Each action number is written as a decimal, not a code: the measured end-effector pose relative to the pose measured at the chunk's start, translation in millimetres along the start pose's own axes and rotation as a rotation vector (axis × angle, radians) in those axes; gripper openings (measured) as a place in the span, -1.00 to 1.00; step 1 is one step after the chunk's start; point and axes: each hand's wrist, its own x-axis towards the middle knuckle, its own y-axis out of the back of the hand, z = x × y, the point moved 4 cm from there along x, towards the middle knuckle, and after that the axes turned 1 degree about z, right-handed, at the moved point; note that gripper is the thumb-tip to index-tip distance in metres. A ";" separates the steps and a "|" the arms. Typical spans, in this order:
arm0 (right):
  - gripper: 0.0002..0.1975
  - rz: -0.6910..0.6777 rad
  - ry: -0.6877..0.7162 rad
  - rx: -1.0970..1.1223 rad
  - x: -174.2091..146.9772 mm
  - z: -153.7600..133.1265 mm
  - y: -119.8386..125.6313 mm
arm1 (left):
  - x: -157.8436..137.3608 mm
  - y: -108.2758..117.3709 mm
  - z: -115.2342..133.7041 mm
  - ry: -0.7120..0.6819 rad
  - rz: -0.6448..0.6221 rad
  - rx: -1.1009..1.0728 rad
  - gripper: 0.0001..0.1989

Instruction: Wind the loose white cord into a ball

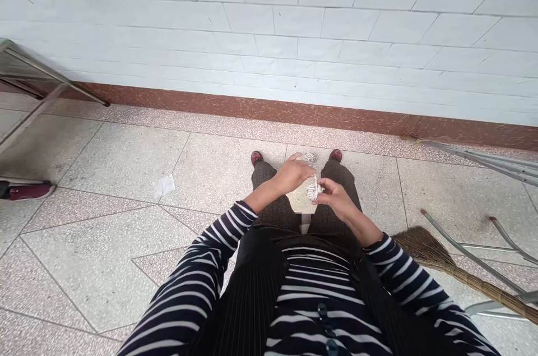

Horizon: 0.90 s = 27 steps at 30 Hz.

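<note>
My left hand (293,172) pinches a white cord (315,179); my right hand (339,202) curls round its bundle (313,193). A broom (424,245) lies rightward by metal legs (462,244), paper (163,185) leftward.

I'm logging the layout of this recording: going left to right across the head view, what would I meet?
Maroon shoe at the left edge, white scrap on the floor, the wearer's left shoe, left hand, bundle of white string, right hand, broom.

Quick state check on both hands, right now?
Left hand: closed, fingertips pinching a white strand.
Right hand: closed, holding a small white string bundle.
</note>
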 end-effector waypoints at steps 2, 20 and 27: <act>-0.62 -0.035 -0.022 0.146 -14.9 -11.3 -3.0 | -1.1 -10.8 -3.7 0.065 0.003 -0.085 -0.78; -0.59 0.263 0.101 -0.262 20.9 5.6 46.0 | -46.6 -39.6 37.5 0.161 -0.160 -0.258 -0.67; -0.59 -0.052 0.003 -0.118 -20.5 12.7 -3.3 | -29.2 -24.0 6.8 0.109 -0.052 -0.139 -0.71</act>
